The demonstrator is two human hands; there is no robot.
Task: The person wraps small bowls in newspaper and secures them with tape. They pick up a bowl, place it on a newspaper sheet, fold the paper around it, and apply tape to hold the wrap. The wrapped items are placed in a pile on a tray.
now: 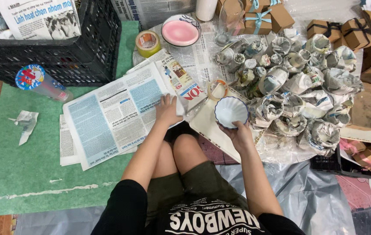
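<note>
My right hand [239, 132] grips a small white fluted bowl [230, 110] by its near rim, holding it just above the floor in front of my knees. My left hand [167, 109] rests flat on the right edge of a stack of newspaper sheets [111, 115] spread on the green mat. To the right of the bowl lies a heap of several bowls wrapped in newspaper [294, 82].
A black plastic crate [63, 52] with newspapers stands at the back left. A pink-inside bowl [180, 31], a tape roll [147, 42], a second tape roll [217, 89], a clear glass [226, 21] and brown gift boxes [276, 17] lie beyond. A patterned tube [41, 82] rests on the mat.
</note>
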